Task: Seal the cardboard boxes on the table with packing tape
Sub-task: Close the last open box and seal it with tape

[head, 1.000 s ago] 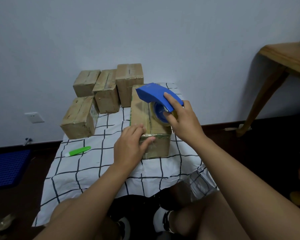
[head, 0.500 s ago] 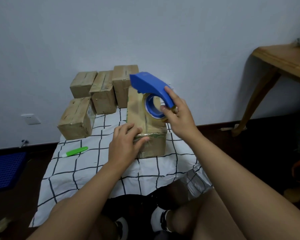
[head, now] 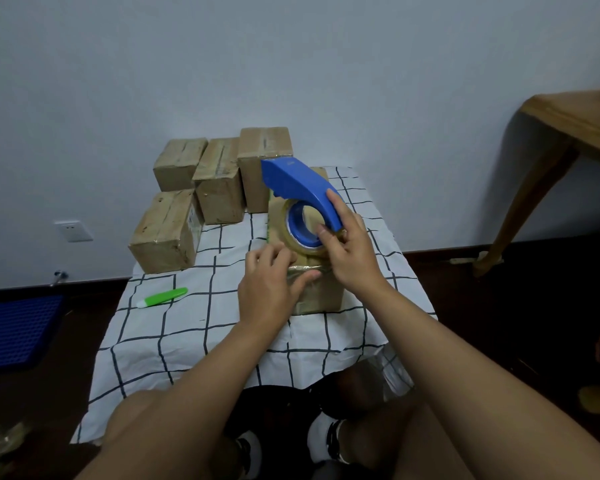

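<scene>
Head view. A small table draped in a white cloth with a black grid (head: 174, 327) stands against a pale wall. Near its right centre sits a brown cardboard box (head: 321, 292), long side running away from the viewer, with shiny clear tape across its near top edge. The left hand (head: 269, 289) lies on that near edge, fingers fairly straight on the top face, thumb pressing the tape down on the near face. The right hand (head: 349, 252) grips a blue plastic tape dispenser (head: 300, 188) by its curved handle, fingers wrapped over it and thumb against the roll of clear packing tape (head: 300, 228) in its blue hub. The dispenser is held just above the box top, nose pointing far-left.

Four more brown cardboard boxes: three in a row at the far edge (head: 180, 164) (head: 219, 181) (head: 260, 157), one in front of them to the left (head: 165, 233). A green and white pen-shaped object (head: 162, 297) lies on the cloth, left of the hands. A wooden table (head: 575, 116) stands far right.
</scene>
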The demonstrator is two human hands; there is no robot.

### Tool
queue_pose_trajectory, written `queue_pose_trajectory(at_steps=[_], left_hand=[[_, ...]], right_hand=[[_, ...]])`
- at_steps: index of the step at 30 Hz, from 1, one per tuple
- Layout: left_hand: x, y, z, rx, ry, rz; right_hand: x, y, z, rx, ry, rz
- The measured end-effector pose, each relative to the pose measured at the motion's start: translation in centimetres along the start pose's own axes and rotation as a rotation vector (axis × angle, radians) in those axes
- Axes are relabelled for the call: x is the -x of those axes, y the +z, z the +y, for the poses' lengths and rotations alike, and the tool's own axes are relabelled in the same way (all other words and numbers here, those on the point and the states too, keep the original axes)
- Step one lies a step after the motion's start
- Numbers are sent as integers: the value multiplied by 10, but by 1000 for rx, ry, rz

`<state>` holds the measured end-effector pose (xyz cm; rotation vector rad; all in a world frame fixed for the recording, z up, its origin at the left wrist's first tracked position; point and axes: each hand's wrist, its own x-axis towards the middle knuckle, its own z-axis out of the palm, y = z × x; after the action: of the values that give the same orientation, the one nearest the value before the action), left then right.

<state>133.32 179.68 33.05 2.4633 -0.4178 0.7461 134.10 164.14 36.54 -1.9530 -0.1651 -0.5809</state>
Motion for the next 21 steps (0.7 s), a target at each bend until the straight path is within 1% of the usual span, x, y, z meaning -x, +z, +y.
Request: queue_pose_trajectory(at_steps=[2, 6, 8, 10, 13, 14, 18, 21], left_hand=[[2, -1, -8, 72, -5, -15], [3, -12, -30, 319, 38, -108], [0, -15, -33, 337, 50, -123], [-1, -16, -33, 384, -5, -151], [2, -21, -36, 577, -146, -219], [2, -23, -38, 607, -155, -213], [-2, -27, -38, 584, -138, -206], [4, -28, -38, 754, -249, -211]], right_hand=[[0, 0, 1, 4, -5, -6], [-1, 0, 1, 7, -9, -14], [-2, 0, 1, 16, -13, -11], [-2, 0, 0, 19, -6, -6], [-2, 0, -1, 18, 3, -13], [-2, 0, 0, 23, -4, -17], [-3, 0, 1, 30, -9, -10], [-3, 0, 2, 33, -12, -23]])
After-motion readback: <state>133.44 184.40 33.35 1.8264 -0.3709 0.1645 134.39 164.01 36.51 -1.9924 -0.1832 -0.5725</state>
